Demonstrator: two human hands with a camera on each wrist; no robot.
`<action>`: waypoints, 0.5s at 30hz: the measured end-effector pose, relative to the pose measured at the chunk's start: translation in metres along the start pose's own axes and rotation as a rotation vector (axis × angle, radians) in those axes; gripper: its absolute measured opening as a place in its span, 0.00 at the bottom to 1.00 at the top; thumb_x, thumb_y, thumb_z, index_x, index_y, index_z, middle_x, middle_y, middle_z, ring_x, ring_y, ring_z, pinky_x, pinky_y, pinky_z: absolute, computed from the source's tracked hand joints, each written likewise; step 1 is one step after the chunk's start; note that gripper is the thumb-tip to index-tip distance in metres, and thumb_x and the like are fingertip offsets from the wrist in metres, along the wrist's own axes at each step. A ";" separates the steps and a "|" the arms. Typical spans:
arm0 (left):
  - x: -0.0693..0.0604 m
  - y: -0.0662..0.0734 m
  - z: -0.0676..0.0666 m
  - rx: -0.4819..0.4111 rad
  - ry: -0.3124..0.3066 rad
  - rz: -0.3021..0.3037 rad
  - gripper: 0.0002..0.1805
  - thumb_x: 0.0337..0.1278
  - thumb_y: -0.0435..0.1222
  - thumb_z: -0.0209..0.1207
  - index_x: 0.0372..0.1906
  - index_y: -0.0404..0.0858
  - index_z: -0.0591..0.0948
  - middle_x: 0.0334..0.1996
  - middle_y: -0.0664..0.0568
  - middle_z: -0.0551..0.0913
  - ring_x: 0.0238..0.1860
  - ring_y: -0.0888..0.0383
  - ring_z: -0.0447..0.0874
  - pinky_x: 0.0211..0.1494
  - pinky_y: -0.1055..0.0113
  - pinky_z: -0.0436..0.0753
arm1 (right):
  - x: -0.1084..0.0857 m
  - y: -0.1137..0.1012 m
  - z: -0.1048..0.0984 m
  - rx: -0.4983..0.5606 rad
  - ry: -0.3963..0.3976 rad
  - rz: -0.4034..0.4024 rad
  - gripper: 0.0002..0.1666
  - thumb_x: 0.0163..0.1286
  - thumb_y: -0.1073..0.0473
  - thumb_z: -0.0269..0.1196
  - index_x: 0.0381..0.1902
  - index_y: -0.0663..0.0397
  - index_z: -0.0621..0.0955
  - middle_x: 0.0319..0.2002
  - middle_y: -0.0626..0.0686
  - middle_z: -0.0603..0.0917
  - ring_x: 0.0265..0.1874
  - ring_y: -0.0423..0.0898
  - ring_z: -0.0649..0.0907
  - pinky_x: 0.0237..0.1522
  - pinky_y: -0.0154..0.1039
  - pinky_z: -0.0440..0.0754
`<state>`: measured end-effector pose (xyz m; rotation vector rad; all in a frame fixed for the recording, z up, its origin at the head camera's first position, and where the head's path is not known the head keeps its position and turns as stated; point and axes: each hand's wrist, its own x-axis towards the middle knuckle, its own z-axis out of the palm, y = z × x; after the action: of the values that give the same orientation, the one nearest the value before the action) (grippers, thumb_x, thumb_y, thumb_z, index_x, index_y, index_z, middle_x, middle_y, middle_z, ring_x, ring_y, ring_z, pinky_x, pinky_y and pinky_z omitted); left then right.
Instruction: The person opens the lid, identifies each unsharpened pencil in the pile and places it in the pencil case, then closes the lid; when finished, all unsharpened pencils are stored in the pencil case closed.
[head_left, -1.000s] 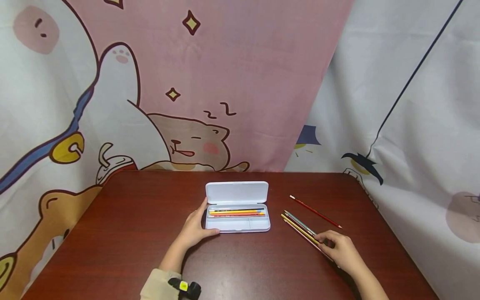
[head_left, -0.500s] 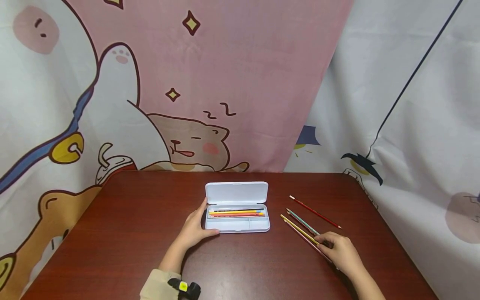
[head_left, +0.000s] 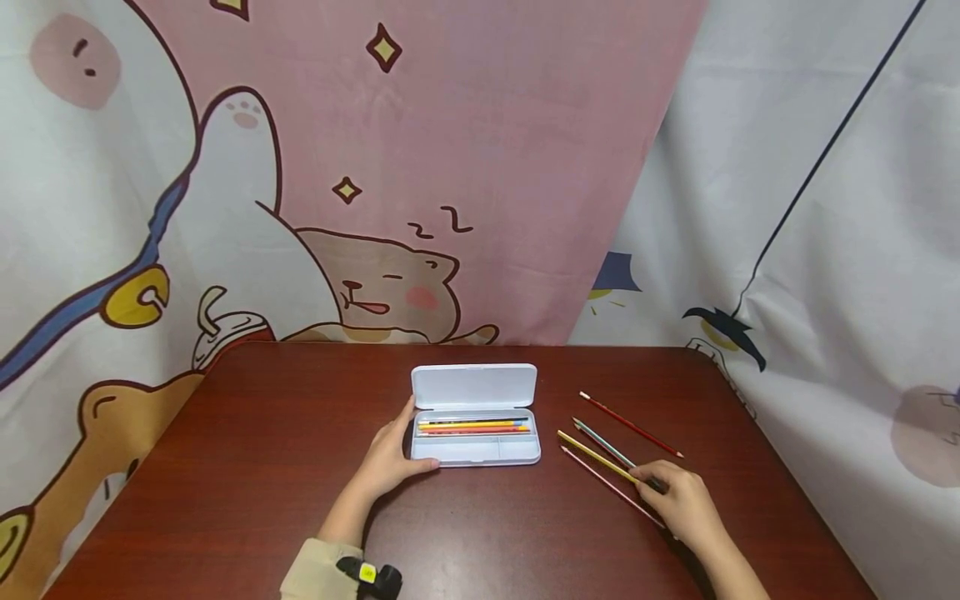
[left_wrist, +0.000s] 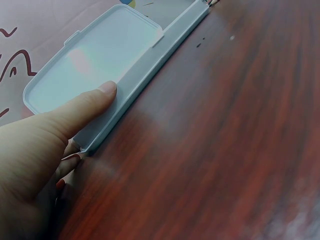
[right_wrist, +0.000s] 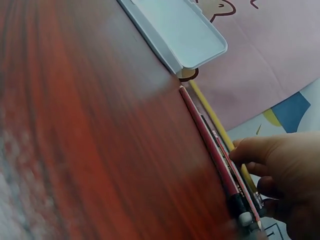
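An open white pencil case [head_left: 465, 455] lies on the table with several pencils [head_left: 472, 427] in its rear compartment. My left hand [head_left: 386, 457] grips the case's left end, thumb on the front edge, as the left wrist view also shows. Off to the right, my right hand [head_left: 684, 502] pinches a yellow pencil [head_left: 592, 454] between thumb and fingers; in the right wrist view it slants up off the table. A pinkish pencil [head_left: 609, 487] lies in front of it. Beyond it is a light blue pencil [head_left: 603, 442], its near end hidden by the hand.
A red pencil [head_left: 632, 424] with a white end lies apart, farther back on the right. The dark red-brown wooden table [head_left: 247, 467] ends against a cartoon-printed cloth [head_left: 480, 125] at the back and sides. A black strap with a small device [head_left: 369, 575] sits on the left wrist.
In my right hand, the yellow pencil has come away from the pinkish one, whose tip has shifted forward and left. The light blue pencil has separated from the bunch. My left hand stays put.
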<state>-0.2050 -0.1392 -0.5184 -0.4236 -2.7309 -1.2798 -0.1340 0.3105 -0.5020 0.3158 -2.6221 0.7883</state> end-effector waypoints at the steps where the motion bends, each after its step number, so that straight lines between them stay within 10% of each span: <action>1: 0.000 0.000 0.000 0.000 0.000 0.000 0.64 0.33 0.48 0.77 0.76 0.42 0.52 0.64 0.44 0.71 0.64 0.37 0.63 0.63 0.40 0.61 | 0.001 -0.001 -0.001 0.014 0.001 0.001 0.16 0.48 0.71 0.73 0.31 0.45 0.86 0.32 0.40 0.84 0.34 0.41 0.84 0.33 0.39 0.81; 15: -0.001 0.002 0.000 -0.003 -0.006 -0.004 0.64 0.32 0.46 0.78 0.76 0.42 0.51 0.64 0.47 0.72 0.65 0.39 0.64 0.64 0.42 0.61 | 0.019 -0.018 -0.002 0.040 0.042 -0.117 0.18 0.46 0.74 0.73 0.32 0.48 0.87 0.33 0.39 0.85 0.33 0.40 0.84 0.33 0.40 0.80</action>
<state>-0.2038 -0.1378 -0.5173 -0.4231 -2.7371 -1.2855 -0.1450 0.2946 -0.4835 0.4542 -2.5254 0.8001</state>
